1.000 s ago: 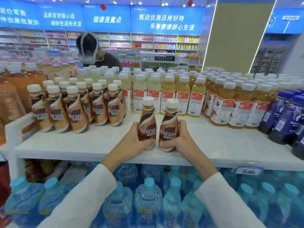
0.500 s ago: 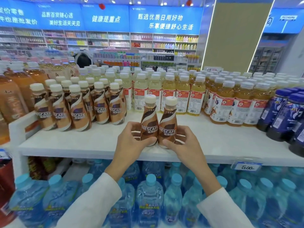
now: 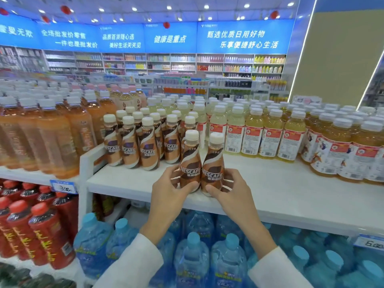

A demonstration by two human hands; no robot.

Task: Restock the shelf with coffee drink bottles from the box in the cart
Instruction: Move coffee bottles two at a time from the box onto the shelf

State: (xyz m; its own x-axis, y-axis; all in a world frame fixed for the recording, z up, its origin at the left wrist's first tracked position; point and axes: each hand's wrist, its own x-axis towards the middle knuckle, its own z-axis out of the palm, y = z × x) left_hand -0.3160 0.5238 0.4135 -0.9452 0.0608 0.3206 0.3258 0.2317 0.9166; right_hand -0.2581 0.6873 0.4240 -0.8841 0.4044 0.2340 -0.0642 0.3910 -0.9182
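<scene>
Two brown Nescafe coffee bottles with white caps stand upright side by side on the white shelf [image 3: 270, 190], near its front edge. My left hand [image 3: 168, 190] grips the lower part of the left bottle [image 3: 190, 161]. My right hand [image 3: 232, 192] grips the lower part of the right bottle [image 3: 213, 163]. The two bottles touch each other. A group of several matching coffee bottles [image 3: 141, 146] stands further back and to the left on the same shelf. The box and the cart are out of view.
Yellow drink bottles [image 3: 253, 134] fill the back of the shelf, orange ones [image 3: 342, 150] the right, and tall orange bottles [image 3: 52, 134] the neighbouring shelf on the left. Large blue water bottles [image 3: 207, 256] and red bottles [image 3: 31, 225] sit below. A white divider [image 3: 85, 163] bounds the shelf's left end.
Both hands have slid the pair of bottles a little back and left on the shelf, nearer the coffee group. The view has swung left. The person seen in the background a second ago is gone.
</scene>
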